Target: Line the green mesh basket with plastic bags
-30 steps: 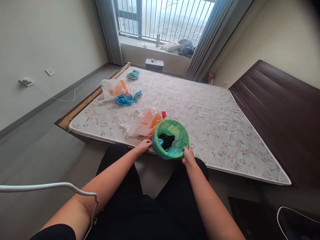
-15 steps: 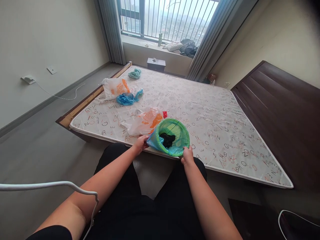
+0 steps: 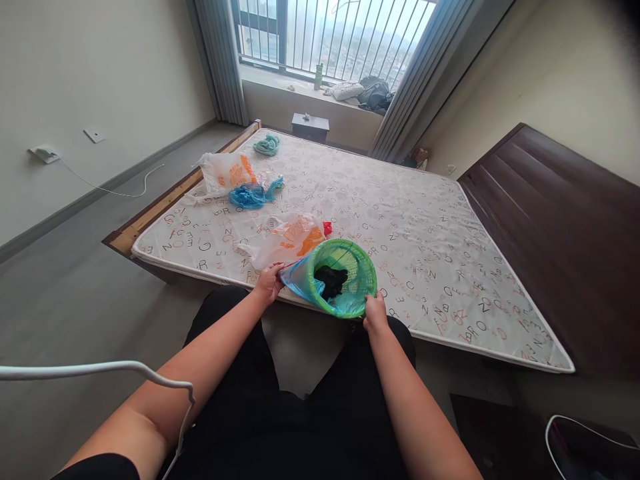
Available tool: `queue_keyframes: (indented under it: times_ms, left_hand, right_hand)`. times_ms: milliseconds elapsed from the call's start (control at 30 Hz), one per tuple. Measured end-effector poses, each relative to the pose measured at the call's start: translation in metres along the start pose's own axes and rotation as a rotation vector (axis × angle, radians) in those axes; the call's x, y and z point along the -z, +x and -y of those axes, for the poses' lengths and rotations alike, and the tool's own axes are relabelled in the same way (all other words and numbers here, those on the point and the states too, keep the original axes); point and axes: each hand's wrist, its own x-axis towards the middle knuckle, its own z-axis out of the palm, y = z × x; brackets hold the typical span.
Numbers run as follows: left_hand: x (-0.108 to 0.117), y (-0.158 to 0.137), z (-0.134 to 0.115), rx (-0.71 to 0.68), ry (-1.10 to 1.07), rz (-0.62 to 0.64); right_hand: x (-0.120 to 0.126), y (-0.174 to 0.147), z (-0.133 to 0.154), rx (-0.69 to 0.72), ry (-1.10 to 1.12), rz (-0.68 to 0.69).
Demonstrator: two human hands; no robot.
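A round green plastic basket is tilted toward me at the near edge of the mattress. Inside it lies a dark bundle whose kind I cannot make out. A thin blue plastic bag lines the basket's near left side and hangs over the rim. My left hand pinches the bag's edge and pulls it taut, away from the basket. My right hand grips the basket's rim at the lower right, with the thumb on top.
Behind the basket lies a white plastic bag with orange print, beside a small red item. Farther left are another white bag, a crumpled blue bag and a teal coil. A white cable crosses near my left arm.
My left hand has moved left, stretching the blue bag farther out from the basket rim. My right hand keeps its grip, and the basket has barely shifted.
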Motion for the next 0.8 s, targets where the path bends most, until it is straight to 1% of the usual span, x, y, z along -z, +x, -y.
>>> queue_keyframes:
  times_ms: [100, 133, 167, 233, 333, 367, 433, 500, 567, 633, 700, 800]
  left_hand:
    - [-0.001, -0.001, -0.007, -0.046, -0.058, -0.013]
    - [-0.001, -0.002, -0.010, -0.052, -0.075, 0.000]
    - [-0.002, -0.004, -0.013, -0.041, -0.084, 0.041]
    - [-0.002, -0.010, -0.019, 0.037, -0.062, 0.186]
    - [-0.004, -0.021, -0.019, 0.210, 0.098, 0.436]
    - [-0.005, -0.025, -0.016, 0.244, 0.175, 0.494]
    - [-0.006, -0.030, -0.007, 0.273, 0.337, 0.551]
    - [-0.007, -0.031, 0.005, 0.289, 0.499, 0.518]
    - [-0.007, -0.028, 0.015, 0.298, 0.641, 0.389]
    - [-0.005, -0.020, 0.021, 0.281, 0.744, 0.248]
    - [-0.002, -0.010, 0.024, 0.229, 0.830, 0.163]
    - [0.005, 0.004, 0.025, 0.142, 0.940, 0.117]
  right_hand:
    - [0.004, -0.005, 0.007, 0.074, -0.109, -0.040]
    - [0.005, -0.007, 0.010, 0.106, -0.159, -0.056]
    - [0.007, -0.009, 0.014, 0.147, -0.212, -0.074]
    - [0.010, -0.015, 0.022, 0.290, -0.314, -0.119]
    - [0.012, -0.025, 0.031, 0.615, -0.409, -0.174]
    - [0.011, -0.029, 0.032, 0.701, -0.414, -0.177]
    - [0.008, -0.037, 0.033, 0.804, -0.402, -0.139]
    - [0.003, -0.046, 0.033, 0.875, -0.397, -0.040]
    - [-0.001, -0.055, 0.033, 0.940, -0.397, 0.127]
    - [-0.004, -0.062, 0.034, 0.972, -0.379, 0.282]
    - [-0.004, -0.066, 0.037, 0.977, -0.371, 0.390]
    - [-0.005, -0.065, 0.040, 0.936, -0.389, 0.508]
